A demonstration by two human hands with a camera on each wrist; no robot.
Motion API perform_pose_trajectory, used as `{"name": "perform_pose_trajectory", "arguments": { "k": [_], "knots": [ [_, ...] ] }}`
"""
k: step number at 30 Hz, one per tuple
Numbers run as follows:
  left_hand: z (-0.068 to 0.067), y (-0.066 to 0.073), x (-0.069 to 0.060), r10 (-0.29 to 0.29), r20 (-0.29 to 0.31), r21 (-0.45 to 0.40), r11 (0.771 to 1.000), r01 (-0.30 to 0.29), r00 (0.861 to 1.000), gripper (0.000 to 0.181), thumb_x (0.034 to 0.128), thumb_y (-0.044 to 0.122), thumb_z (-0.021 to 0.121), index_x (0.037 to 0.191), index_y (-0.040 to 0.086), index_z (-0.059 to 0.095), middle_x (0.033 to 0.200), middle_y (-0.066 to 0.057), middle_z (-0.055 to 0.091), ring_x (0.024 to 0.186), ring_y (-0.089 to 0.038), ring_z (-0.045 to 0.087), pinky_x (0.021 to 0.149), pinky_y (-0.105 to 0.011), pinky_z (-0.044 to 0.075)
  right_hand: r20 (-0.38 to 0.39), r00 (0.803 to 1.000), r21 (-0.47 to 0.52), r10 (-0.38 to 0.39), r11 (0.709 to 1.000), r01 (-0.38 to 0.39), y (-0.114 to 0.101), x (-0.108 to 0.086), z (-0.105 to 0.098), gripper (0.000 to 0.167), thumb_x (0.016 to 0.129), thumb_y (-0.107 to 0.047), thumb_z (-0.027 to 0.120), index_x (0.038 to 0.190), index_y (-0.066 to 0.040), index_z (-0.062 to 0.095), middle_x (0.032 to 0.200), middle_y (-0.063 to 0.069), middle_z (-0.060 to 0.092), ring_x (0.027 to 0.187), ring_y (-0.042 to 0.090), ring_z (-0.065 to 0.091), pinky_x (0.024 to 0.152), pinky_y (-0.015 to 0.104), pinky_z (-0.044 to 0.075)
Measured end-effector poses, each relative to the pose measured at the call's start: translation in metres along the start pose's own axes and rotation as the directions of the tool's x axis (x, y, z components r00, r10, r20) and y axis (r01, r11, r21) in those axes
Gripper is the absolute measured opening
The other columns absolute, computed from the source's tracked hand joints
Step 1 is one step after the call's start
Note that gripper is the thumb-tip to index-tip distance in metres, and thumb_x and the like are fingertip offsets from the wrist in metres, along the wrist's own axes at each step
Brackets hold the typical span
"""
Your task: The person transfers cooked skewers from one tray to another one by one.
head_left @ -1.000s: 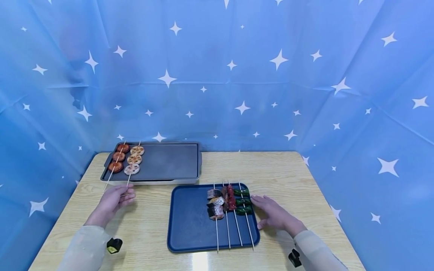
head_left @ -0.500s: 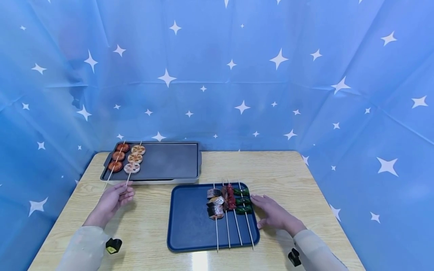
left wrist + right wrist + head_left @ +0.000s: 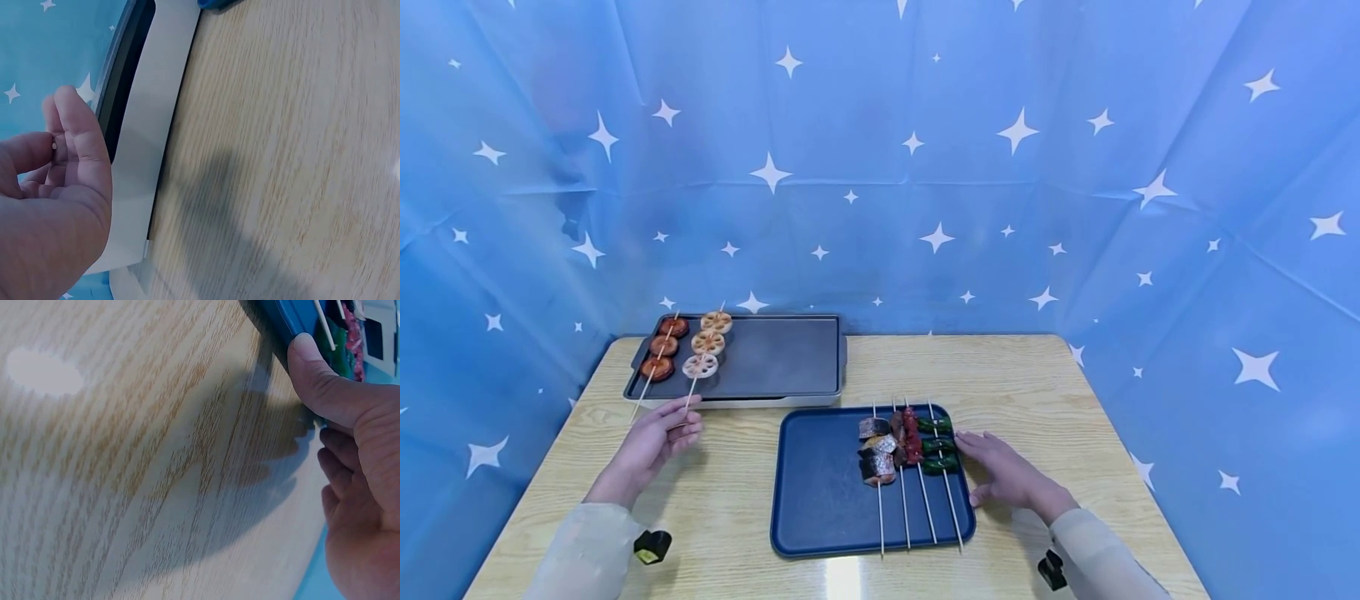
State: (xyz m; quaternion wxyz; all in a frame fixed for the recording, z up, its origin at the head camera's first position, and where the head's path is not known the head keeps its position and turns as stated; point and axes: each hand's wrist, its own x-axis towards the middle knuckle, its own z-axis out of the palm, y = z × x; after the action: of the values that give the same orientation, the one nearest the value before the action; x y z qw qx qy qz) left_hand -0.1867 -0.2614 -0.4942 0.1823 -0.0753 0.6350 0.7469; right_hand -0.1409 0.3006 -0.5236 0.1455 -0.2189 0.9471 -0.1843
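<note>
My left hand pinches the lower end of a lotus root skewer's stick between thumb and fingers; in the left wrist view, the stick's end shows at the thumb tip. Three lotus root slices sit on that stick, over the left part of the griddle. Left of them lies a skewer of round brown slices. My right hand rests against the right edge of the blue tray, its thumb on the rim and its fingers fairly straight.
On the tray's right half lie a fish skewer, a brown meat skewer, a red skewer and a green pepper skewer. Their sticks reach past the tray's front rim. A blue starred curtain stands behind the wooden table.
The lotus root skewer has shifted slightly right and away from me, its far tip now above the griddle's back rim. My left hand moved slightly with it; my right hand stays put.
</note>
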Motion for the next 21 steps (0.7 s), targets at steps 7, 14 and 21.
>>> {"name": "perform_pose_trajectory", "arguments": {
  "k": [7,14,21],
  "knots": [
    [0.009,0.003,-0.004,0.031,0.047,-0.014,0.999,-0.031,0.998,0.034,0.1058,0.023,0.041,0.138,0.014,0.047,0.091,0.01,0.067,0.086,-0.003,0.067,0.083,-0.02,0.058,0.0,1.0,0.004,0.004,1.0,-0.004,-0.001,0.0,-0.001,0.095,0.069,-0.031,0.082,0.148,-0.002,0.038,0.155,0.018,0.035,0.142,0.047,0.029,0.117,0.062,0.023],
    [0.021,0.006,-0.009,0.079,0.116,-0.051,0.996,-0.074,0.99,0.023,0.1053,0.022,0.043,0.124,0.021,0.057,0.098,0.011,0.07,0.087,-0.002,0.067,0.079,-0.018,0.058,0.002,1.0,0.003,0.007,1.0,-0.007,-0.001,0.0,0.0,0.095,0.069,-0.032,0.082,0.148,-0.002,0.037,0.156,0.018,0.035,0.142,0.048,0.028,0.117,0.062,0.023],
    [0.033,0.008,-0.01,0.098,0.144,-0.029,0.995,-0.094,0.985,0.033,0.1049,0.022,0.044,0.136,0.011,0.05,0.103,0.012,0.071,0.089,-0.002,0.067,0.078,-0.018,0.058,0.001,1.0,-0.005,0.004,1.0,-0.004,-0.001,0.001,0.0,0.095,0.069,-0.032,0.082,0.148,-0.002,0.038,0.155,0.018,0.035,0.142,0.046,0.029,0.118,0.062,0.023]
  ]
}}
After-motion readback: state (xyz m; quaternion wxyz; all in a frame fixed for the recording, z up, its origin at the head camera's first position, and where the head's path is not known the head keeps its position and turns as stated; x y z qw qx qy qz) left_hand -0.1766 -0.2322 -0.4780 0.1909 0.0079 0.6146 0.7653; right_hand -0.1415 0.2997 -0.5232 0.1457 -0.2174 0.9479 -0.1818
